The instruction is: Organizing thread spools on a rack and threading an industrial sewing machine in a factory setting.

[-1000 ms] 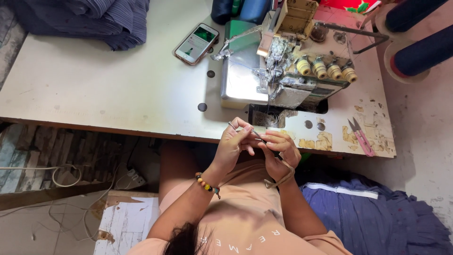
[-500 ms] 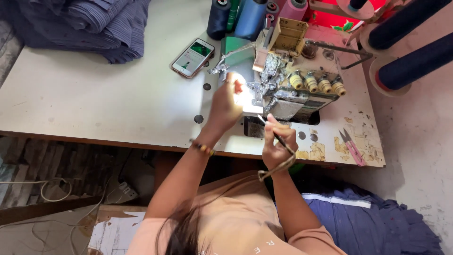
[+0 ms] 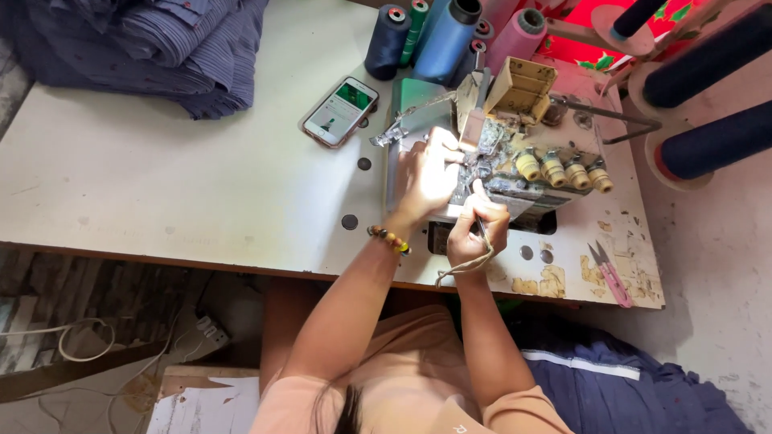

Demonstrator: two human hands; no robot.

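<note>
An overlock sewing machine (image 3: 537, 153) with several yellow tension knobs stands on the white table (image 3: 185, 201). My left hand (image 3: 426, 178) reaches onto the machine's lit front by the needle area, fingers curled against it; whether it holds anything is hidden. My right hand (image 3: 476, 229) sits just below the machine and grips a thin dark tool (image 3: 480, 227) pointing up toward the mechanism. A beaded bracelet (image 3: 388, 239) is on my left wrist and a light band hangs off my right wrist.
A phone (image 3: 340, 111) with a lit screen lies left of the machine. Folded dark blue cloth (image 3: 153, 44) fills the table's far left. Thread cones (image 3: 438, 32) stand behind the machine, larger spools at right. Pink snips (image 3: 609, 273) lie near the worn front right corner.
Both hands rose from my lap, where they worked together, to the machine. The left hand went onto its front and the right followed just below. The view also moved closer.
</note>
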